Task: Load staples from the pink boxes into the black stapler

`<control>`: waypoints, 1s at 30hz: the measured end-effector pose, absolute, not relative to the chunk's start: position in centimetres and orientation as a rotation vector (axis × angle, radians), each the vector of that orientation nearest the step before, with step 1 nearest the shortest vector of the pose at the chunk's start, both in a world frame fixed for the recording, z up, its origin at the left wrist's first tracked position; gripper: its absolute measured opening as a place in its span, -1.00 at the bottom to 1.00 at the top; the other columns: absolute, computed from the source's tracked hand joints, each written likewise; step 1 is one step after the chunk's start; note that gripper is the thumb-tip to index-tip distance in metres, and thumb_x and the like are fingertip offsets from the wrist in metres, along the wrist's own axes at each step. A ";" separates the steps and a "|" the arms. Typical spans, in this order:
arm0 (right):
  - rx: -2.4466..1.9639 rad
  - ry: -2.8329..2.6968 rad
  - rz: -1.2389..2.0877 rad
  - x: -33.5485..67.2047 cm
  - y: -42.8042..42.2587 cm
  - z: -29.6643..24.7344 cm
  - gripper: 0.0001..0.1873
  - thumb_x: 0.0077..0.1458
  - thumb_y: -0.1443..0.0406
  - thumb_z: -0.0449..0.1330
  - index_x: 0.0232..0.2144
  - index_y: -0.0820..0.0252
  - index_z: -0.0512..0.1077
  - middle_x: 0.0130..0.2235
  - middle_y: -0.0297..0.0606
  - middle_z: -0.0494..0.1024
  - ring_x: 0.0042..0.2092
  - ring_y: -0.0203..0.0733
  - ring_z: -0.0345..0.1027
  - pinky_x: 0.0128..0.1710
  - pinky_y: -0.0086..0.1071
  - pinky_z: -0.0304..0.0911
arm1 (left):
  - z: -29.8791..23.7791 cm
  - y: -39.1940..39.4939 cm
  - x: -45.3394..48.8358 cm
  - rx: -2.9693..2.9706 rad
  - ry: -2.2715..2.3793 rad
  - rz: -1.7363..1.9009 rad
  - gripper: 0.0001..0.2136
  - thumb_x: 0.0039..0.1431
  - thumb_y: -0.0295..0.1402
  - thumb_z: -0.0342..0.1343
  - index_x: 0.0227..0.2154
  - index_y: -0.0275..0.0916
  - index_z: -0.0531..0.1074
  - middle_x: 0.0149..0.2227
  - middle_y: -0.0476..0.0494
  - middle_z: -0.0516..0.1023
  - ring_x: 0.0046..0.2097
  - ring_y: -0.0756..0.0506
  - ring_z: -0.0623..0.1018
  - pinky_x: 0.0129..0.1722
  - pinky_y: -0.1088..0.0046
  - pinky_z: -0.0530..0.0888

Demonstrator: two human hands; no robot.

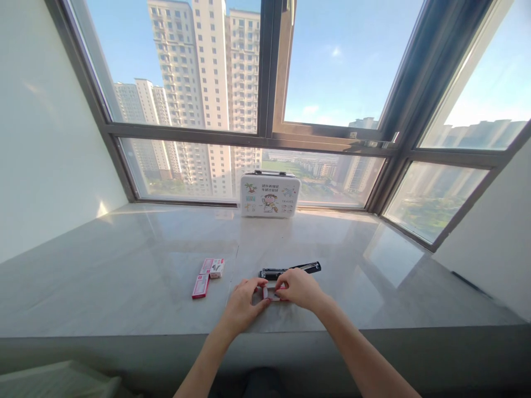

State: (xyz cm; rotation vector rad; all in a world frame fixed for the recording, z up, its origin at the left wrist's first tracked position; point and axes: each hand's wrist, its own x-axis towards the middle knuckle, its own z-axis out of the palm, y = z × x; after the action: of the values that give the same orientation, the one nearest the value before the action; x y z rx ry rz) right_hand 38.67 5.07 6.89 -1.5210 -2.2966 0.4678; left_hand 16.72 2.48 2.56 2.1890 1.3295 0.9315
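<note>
Left hand and right hand, fingers curled, pinch a small pink-white box | on sill, beside black stapler | risk: a hard tug could spill its contents.

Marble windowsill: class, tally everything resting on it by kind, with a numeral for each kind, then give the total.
Small red-and-white cardboard boxes: 4 (three loose at the left, plus the held box between the left hand and right hand)
Black metal stapler: 1
White carry case with cartoon print: 1
Total: 6
</note>
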 end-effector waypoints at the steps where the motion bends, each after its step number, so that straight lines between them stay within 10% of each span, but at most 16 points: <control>1: -1.513 -2.336 0.473 38.0 5.5 7.2 -0.91 -0.13 0.30 0.29 -0.49 0.03 0.61 -0.51 -0.33 0.53 -0.41 -0.20 0.34 -0.40 -0.42 0.01 | 2.7 2.4 16.7 2.192 1.338 0.925 -0.64 0.14 -0.20 0.21 0.02 -0.03 0.42 -0.07 -0.02 0.55 -0.05 -0.13 0.52 -0.03 0.37 0.40; 5: -1.459 -2.400 0.519 36.7 6.6 7.8 -0.92 -0.21 0.37 0.29 -0.61 0.08 0.56 -0.62 -0.35 0.46 -0.49 -0.23 0.30 -0.42 -0.42 0.01 | 2.8 2.3 16.7 2.188 1.360 0.913 -0.65 0.14 -0.18 0.21 -0.01 -0.03 0.44 -0.11 -0.04 0.56 -0.06 -0.14 0.51 -0.04 0.36 0.39; 14: -1.320 -2.046 0.699 41.9 4.5 4.3 -0.73 0.15 0.14 0.16 -0.31 0.19 0.55 -0.52 -0.38 0.41 -0.47 -0.30 0.21 -0.46 -0.48 0.04 | 2.6 2.5 16.7 2.158 1.305 0.951 -0.61 0.10 -0.24 0.22 0.03 -0.04 0.42 -0.03 -0.06 0.54 -0.01 -0.16 0.50 0.00 0.34 0.37; 20: -1.360 -1.958 0.764 44.2 3.5 2.1 -0.44 0.04 0.00 0.31 0.02 0.17 0.48 -0.44 -0.38 0.43 -0.43 -0.27 0.23 -0.41 -0.44 0.11 | 2.7 2.5 16.7 2.107 1.460 0.955 -0.67 0.16 -0.10 0.15 -0.07 -0.10 0.44 -0.19 -0.07 0.59 -0.10 -0.18 0.51 -0.03 0.29 0.31; 30: -1.378 -2.108 0.650 42.0 3.2 4.0 -0.49 0.01 -0.05 0.33 -0.07 0.09 0.56 -0.46 -0.37 0.49 -0.43 -0.24 0.29 -0.40 -0.42 0.08 | 1.8 3.2 19.0 1.970 1.453 0.986 -0.85 0.28 -0.23 -0.01 -0.21 -0.12 0.40 -0.38 0.02 0.57 -0.34 -0.07 0.52 -0.25 0.42 0.29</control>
State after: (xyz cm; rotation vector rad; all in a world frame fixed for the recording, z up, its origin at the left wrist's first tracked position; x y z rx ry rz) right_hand 41.96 3.20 4.02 -1.3778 -2.1076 0.6501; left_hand 19.05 3.23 1.76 1.9696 1.4528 0.9864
